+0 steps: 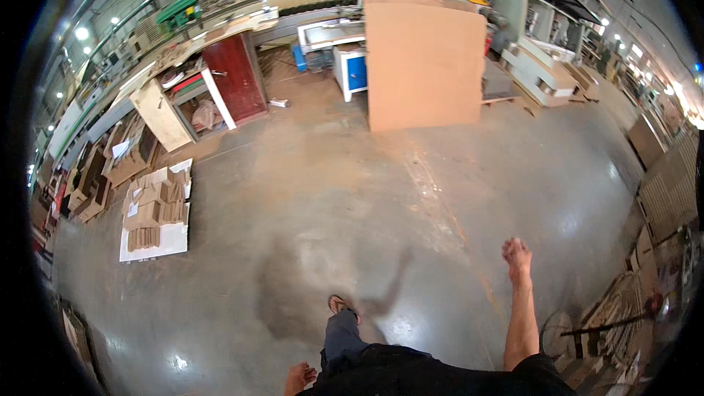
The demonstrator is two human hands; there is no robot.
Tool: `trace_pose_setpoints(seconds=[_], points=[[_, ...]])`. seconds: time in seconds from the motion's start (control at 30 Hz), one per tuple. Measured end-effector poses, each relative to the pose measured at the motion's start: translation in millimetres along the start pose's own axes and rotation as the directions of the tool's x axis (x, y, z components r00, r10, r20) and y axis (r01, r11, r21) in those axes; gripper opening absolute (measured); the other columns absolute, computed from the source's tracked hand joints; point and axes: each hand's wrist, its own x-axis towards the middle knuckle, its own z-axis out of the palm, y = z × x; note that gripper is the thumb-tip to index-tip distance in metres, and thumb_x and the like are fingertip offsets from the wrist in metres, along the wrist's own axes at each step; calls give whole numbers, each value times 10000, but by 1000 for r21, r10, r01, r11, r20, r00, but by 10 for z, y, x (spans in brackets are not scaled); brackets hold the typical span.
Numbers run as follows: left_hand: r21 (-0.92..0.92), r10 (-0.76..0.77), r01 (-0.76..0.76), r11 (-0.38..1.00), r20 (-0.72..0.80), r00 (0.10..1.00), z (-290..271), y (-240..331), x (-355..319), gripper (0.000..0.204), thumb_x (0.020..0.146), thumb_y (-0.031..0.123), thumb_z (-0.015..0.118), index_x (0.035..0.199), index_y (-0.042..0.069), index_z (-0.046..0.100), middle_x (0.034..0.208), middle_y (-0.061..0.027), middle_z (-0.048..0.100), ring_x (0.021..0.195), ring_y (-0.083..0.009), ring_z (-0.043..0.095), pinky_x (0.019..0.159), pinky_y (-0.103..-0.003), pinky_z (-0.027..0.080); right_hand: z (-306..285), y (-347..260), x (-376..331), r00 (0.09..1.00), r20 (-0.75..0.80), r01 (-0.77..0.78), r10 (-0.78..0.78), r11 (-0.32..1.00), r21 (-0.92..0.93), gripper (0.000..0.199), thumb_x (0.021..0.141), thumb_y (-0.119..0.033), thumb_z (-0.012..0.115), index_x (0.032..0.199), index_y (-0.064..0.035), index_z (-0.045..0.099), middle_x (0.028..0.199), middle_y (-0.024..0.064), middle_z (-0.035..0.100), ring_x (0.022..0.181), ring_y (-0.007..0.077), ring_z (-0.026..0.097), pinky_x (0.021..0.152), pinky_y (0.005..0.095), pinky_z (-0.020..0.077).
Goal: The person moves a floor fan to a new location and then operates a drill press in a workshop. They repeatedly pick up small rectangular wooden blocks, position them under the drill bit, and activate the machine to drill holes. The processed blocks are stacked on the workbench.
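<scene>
My right hand point(517, 253) is stretched forward over the concrete floor at the right, its fingers curled into a loose fist with nothing seen in it. Low down, beside my dark trouser leg, my left hand point(299, 377) shows only in part, its fingers curled in and nothing visible in them. Neither hand touches anything. One foot in a sandal point(339, 304) is set forward on the floor, and my shadow falls around it.
Ahead stands a large upright tan panel point(425, 66). To its left are a blue-fronted cabinet point(356, 73) and a workbench with a dark red panel point(236, 77). Stacked wood pieces point(155, 205) lie on a white board at left. Coiled material point(616, 315) sits at lower right.
</scene>
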Motion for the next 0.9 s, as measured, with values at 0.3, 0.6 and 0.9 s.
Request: trace_pose_setpoints(seconds=[0.3,0.6,0.9], points=[[75,241,-232,970,-133,961,417,3063,1310,154,903,139,577,861,-6,608,725,-120,619,627,-224,623,556,-349,524,4173,-1949,-360,758,529,423,-382,905,47,323,986,-222,584,1186,27,636,1124,109,666,1017,204,640,876,351,523],[313,450,-414,855,-49,892,884,5636,2454,302,948,227,536,1166,24,583,958,-116,693,756,-229,676,650,-366,566,6402,-3760,-1074,-374,417,601,-829,125,789,211,922,-214,624,949,-20,702,811,94,688,803,200,673,778,345,555],[-88,204,-212,973,-88,975,626,6225,2548,248,953,240,555,1090,51,641,1000,-102,703,765,-214,679,645,-351,571,9291,-4641,515,-858,491,374,-150,472,798,124,909,-214,667,977,-112,688,925,27,687,888,127,662,827,296,537]])
